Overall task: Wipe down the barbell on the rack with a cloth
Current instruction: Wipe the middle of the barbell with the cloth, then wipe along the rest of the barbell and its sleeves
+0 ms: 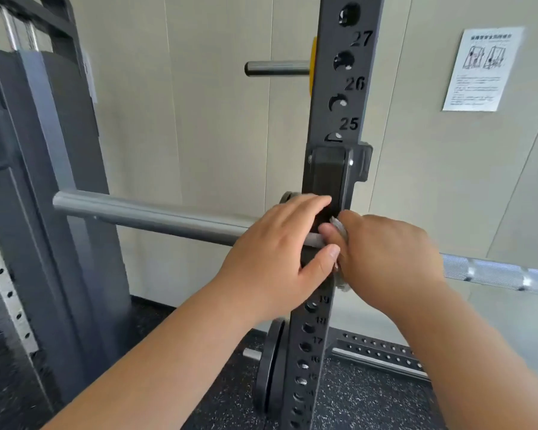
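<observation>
The barbell (149,217) lay across the middle of the frame, its smooth end running out to the left and its knurled shaft (491,273) leaving at the right edge, seated in the J-hook (328,175) on the rack upright (339,88) at centre. The left hand (274,252) clasped the bar just left of the upright, fingers laid over the top and thumb underneath. The right hand (389,252) was clenched round the cloth (338,227), pressed to the bar right beside the hook (only pale tufts showed above and below the fist). The tightest risk seemed to be a pinch: both hands crowded the point where bar met hook, and if the bar rolled or slid under the wiping push, a fingertip could be caught between steel and hook. The cloth might also snag in that gap or drag on the knurling to the right, jerking the grip. A hard sideways shove could shift the bar in its seat, with a weight plate (269,367) stored low in the frame beneath it. The stretch hidden inside the hook would likely stay unwiped unless the bar was turned
</observation>
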`<state>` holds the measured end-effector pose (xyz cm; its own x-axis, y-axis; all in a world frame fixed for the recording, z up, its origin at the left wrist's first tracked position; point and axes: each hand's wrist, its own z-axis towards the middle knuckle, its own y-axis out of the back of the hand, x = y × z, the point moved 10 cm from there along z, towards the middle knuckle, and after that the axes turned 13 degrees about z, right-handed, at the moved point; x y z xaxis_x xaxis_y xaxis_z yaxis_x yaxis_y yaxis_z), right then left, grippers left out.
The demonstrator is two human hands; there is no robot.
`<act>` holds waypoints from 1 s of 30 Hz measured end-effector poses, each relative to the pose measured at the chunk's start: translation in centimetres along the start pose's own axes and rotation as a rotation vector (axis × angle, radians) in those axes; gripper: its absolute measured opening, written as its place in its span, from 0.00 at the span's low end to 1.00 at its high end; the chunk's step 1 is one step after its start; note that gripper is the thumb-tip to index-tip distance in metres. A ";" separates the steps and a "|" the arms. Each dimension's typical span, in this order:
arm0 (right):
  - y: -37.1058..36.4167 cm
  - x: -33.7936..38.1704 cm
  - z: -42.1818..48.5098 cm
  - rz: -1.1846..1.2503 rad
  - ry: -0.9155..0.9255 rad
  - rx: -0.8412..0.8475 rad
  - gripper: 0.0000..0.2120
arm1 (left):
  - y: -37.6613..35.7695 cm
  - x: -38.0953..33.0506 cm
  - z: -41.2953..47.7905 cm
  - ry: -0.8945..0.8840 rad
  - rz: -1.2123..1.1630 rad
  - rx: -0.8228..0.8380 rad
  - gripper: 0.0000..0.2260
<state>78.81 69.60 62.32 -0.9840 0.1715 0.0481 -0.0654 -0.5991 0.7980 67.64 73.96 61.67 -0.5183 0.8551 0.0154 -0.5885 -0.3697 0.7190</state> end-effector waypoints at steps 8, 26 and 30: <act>1.6 -1.8 -0.1 0.347 -0.041 -0.105 0.24 | 1.7 7.2 -0.4 0.020 0.236 -0.123 0.19; 2.4 6.1 -1.1 0.349 0.020 -0.010 0.27 | -0.9 7.8 0.1 -0.069 0.314 -0.036 0.18; 3.6 3.8 -0.8 0.221 -0.072 -0.005 0.23 | -1.0 7.6 0.6 -0.071 0.311 -0.059 0.19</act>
<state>74.69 67.49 64.85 -0.9603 0.0910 0.2638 0.1489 -0.6324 0.7602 64.62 81.07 61.52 -0.6354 0.7203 0.2783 -0.4445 -0.6359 0.6309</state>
